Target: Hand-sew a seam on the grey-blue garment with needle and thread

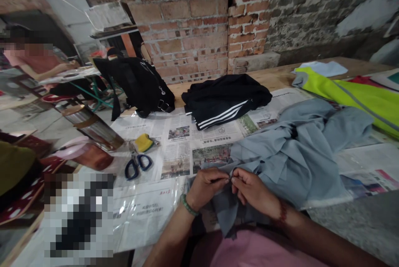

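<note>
Pinching limp, matte grey cloth (299,159) in left hand (207,186) and right hand (253,188), crumpled in deep folds toward two o'clock over shiny, plastic-covered newspaper (176,167), with loop-handled scissors (136,160) at nine o'clock.

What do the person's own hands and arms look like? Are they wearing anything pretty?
Yes! The left hand has a chunky green bracelet at its wrist, and the right hand has a thinner, dark red bracelet. There are no gloves, and no sleeves show on the forearms.
</note>
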Demonstrator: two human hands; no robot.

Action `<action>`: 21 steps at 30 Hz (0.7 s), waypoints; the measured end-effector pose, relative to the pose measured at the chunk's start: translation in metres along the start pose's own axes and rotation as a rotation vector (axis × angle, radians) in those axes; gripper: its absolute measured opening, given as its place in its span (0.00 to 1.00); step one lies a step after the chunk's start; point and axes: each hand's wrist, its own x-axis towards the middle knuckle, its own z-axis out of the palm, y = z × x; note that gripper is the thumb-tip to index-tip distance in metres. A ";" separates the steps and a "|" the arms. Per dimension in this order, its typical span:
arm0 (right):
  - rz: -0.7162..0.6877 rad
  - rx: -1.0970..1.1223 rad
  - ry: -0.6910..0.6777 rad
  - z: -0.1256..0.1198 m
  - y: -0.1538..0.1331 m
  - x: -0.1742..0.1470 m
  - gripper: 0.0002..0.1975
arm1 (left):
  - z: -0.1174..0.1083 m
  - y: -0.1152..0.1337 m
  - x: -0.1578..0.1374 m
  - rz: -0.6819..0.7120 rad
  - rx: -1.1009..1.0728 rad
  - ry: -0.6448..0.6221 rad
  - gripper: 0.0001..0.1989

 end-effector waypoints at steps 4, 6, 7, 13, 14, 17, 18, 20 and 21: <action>-0.031 -0.278 -0.075 -0.022 -0.011 -0.011 0.13 | 0.000 0.000 0.001 0.005 0.034 0.052 0.07; -0.153 -0.449 0.011 -0.039 -0.024 -0.015 0.13 | 0.000 0.001 0.001 0.008 0.027 0.068 0.07; -0.247 -0.516 0.089 -0.048 -0.032 -0.015 0.13 | 0.000 0.001 0.002 0.010 0.023 0.075 0.07; -0.518 -0.664 0.096 -0.059 -0.061 0.020 0.10 | -0.004 -0.001 0.002 0.075 0.043 0.110 0.07; -0.502 -0.663 0.020 -0.056 -0.061 0.026 0.11 | -0.004 -0.001 0.001 0.088 0.054 0.114 0.07; -0.485 -0.675 -0.119 -0.047 -0.054 0.038 0.14 | -0.004 -0.002 0.000 0.106 0.068 0.132 0.07; -0.485 -0.671 -0.136 -0.045 -0.052 0.040 0.14 | -0.004 -0.002 0.000 0.109 0.067 0.144 0.07; -0.469 -0.633 -0.165 -0.044 -0.050 0.041 0.11 | -0.003 -0.001 0.001 0.112 0.065 0.161 0.07; -0.454 -0.607 -0.177 -0.044 -0.050 0.040 0.09 | -0.003 -0.001 0.002 0.110 0.065 0.163 0.07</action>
